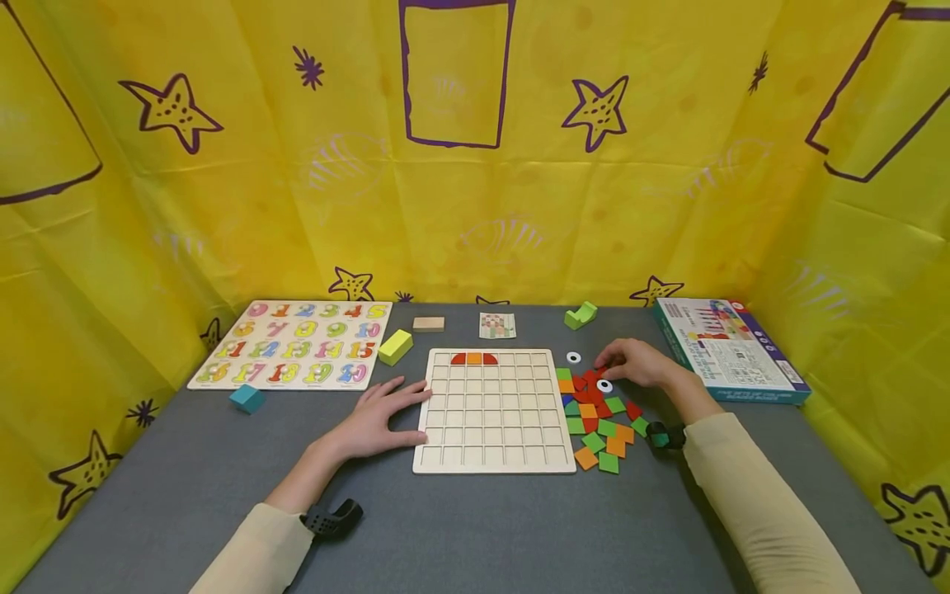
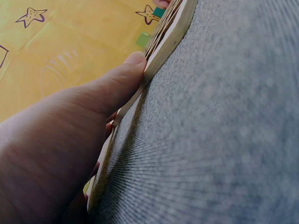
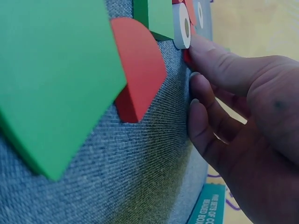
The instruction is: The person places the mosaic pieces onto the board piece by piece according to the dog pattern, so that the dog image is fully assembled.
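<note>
Head view, board: A square, pale wooden grid board [image 1: 493, 417] lies flat mid-table, three red and orange flat pieces [image 1: 474, 359] in its top row.
Head view, left hand: The left hand [image 1: 378, 421] rests at the board's left edge, fingers and thumb spread wide apart, tips touching the rim.
Head view, loose pieces: A heap of green, orange and red flat tiles [image 1: 609, 463] lies just right of the board.
Head view, right hand: The right hand [image 1: 640, 363] reaches to the heap's far side, fingers bent, near a white ring with a dark centre [image 1: 604, 386].
Left wrist view, thumb: Straight, its tip against the board's edge; the other fingers are mostly hidden.
Right wrist view, fingers: Bent, thumb tip at a small red piece [image 3: 188, 58]; I cannot tell whether they pinch it.
</note>
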A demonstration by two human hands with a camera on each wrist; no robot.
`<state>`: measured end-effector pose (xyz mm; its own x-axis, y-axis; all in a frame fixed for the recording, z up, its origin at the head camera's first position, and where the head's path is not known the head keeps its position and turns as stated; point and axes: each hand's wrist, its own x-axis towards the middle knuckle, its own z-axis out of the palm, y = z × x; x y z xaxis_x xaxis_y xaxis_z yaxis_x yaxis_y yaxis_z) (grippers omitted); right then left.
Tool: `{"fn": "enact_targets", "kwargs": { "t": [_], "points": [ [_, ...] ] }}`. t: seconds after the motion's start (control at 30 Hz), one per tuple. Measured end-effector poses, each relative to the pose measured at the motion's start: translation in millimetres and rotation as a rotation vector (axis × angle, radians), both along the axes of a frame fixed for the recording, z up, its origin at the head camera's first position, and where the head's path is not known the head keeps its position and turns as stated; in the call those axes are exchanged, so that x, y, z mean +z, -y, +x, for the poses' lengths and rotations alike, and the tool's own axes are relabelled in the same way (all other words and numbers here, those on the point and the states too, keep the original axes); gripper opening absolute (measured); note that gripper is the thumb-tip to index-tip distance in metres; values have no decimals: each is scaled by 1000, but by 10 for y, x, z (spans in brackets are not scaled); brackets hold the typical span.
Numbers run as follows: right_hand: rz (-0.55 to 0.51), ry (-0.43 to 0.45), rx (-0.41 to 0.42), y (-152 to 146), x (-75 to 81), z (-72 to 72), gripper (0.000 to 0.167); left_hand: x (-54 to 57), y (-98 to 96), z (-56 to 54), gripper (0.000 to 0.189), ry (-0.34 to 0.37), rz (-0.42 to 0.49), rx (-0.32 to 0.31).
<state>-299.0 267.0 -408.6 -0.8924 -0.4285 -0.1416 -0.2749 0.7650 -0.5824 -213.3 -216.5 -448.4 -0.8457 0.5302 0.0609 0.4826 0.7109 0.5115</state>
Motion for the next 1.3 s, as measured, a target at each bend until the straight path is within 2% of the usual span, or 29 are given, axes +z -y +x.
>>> {"fn": "enact_targets", "kwargs": {
  "t": [0.4,0.7,1.3],
  "points": [
    [17,26,-25,20,-6,-37,13,-16,10,-21,78,9,-12,10],
    [-27,40,53,-21,11,-66,11,-25,7,-13,77,7,-4,10],
    [-77,32,-9,101,61,-71,19,-2,8,-7,77,16,-14,17]
  ]
}}
